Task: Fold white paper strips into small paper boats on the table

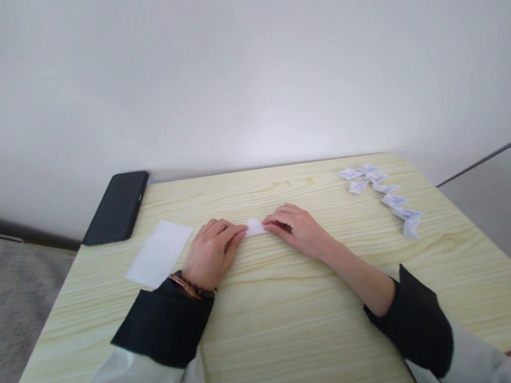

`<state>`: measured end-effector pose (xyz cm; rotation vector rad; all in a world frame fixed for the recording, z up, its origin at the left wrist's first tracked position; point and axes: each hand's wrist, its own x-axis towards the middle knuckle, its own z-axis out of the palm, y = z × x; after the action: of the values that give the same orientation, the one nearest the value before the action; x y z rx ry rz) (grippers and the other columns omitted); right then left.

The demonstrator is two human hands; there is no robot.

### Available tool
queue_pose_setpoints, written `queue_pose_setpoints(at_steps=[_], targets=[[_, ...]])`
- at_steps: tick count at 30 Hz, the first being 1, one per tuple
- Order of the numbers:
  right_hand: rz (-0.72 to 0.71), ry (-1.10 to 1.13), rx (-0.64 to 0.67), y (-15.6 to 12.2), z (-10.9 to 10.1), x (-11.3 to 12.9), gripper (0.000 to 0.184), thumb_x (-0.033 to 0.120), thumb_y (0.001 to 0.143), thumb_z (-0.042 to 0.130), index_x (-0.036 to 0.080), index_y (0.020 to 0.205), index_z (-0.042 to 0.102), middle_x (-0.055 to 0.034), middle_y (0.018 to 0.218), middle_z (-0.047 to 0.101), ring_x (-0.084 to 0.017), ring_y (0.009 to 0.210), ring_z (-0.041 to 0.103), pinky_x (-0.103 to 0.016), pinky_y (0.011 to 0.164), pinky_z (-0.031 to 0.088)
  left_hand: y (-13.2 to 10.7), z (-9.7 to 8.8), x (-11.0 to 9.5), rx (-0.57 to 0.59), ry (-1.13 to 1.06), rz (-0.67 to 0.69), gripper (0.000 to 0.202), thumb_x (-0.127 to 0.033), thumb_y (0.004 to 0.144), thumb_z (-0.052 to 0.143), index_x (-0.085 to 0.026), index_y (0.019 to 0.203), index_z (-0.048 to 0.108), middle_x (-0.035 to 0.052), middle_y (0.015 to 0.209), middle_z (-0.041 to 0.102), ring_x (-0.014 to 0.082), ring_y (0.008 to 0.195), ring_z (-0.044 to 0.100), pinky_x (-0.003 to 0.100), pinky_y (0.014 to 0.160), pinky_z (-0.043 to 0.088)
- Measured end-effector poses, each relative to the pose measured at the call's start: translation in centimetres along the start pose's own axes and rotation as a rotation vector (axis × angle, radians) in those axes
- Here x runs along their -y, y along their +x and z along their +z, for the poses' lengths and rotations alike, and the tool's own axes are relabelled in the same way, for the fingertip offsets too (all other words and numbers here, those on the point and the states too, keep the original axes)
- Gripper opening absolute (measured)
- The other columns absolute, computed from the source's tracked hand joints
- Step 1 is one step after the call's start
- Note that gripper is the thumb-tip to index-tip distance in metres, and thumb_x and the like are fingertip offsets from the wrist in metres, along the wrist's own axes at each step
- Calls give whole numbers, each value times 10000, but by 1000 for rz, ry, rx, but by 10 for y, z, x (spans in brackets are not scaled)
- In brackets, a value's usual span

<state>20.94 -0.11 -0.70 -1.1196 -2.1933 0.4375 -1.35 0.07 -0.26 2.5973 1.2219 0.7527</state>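
A small folded piece of white paper (255,227) lies on the light wooden table (293,319), near its middle. My left hand (212,249) presses its fingertips together on the paper's left end. My right hand (295,227) pinches the paper's right end with curled fingers. Both hands rest on the tabletop. A beaded bracelet (191,286) sits on my left wrist, and dark cuffs cover both forearms.
A flat white sheet of paper (159,253) lies left of my left hand. A black phone (118,206) lies at the table's far left corner. Several small folded paper pieces (385,195) are strewn at the far right. A white wall stands behind.
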Motion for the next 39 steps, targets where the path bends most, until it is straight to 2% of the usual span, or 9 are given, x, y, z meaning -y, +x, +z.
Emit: queue_pose_setpoints(at_steps=[6,12,17,24,27,30,33,39], targets=[[-37,-73,24,1,2,0,245,269,930,469,158,992,678,-64,847,657,-173,813,559,-316,778,429,1,1,-1,-43,0,-9,250,-278,912,466,-165,892,688,59,819,657,190,806,543,329,753,470],[-35,-120,48,1,1,3,247,246,933,458,155,1013,673,-66,858,650,-176,816,556,-322,774,423,2,2,-1,-61,41,-19,259,-312,918,459,-170,924,676,54,816,666,192,802,557,344,755,480],[-34,-120,49,0,1,4,254,249,940,440,165,1012,670,-61,855,644,-171,810,550,-318,773,418,1,2,0,-65,13,17,241,-350,882,530,-192,965,691,58,847,649,194,834,555,339,761,485],[-46,-53,34,-1,0,3,239,330,909,509,192,1020,670,-61,928,612,-159,847,563,-299,774,429,0,4,3,-49,-4,-2,249,-324,905,490,-199,928,704,50,819,658,185,799,559,320,723,475],[-29,-35,19,-1,1,1,211,302,909,510,187,935,684,-56,899,618,-154,825,565,-292,751,426,1,3,2,-8,9,-32,251,-325,910,479,-197,961,689,47,829,665,189,796,565,333,730,470],[-15,-19,26,0,1,0,205,285,907,517,177,978,675,-47,859,643,-153,803,567,-299,752,421,1,2,1,12,22,-53,259,-314,916,464,-188,1009,670,49,837,665,197,802,568,346,739,466],[0,-31,31,0,2,0,221,265,913,503,181,1032,669,-47,861,653,-156,799,564,-306,758,419,1,2,0,-6,13,-54,267,-315,917,457,-189,995,680,52,832,655,196,812,565,335,739,466],[4,-54,40,0,2,2,210,228,908,497,179,1004,678,-49,848,643,-163,800,558,-315,761,418,1,2,-1,-33,-11,-72,266,-333,904,475,-193,950,696,49,818,644,190,818,566,318,738,472]])
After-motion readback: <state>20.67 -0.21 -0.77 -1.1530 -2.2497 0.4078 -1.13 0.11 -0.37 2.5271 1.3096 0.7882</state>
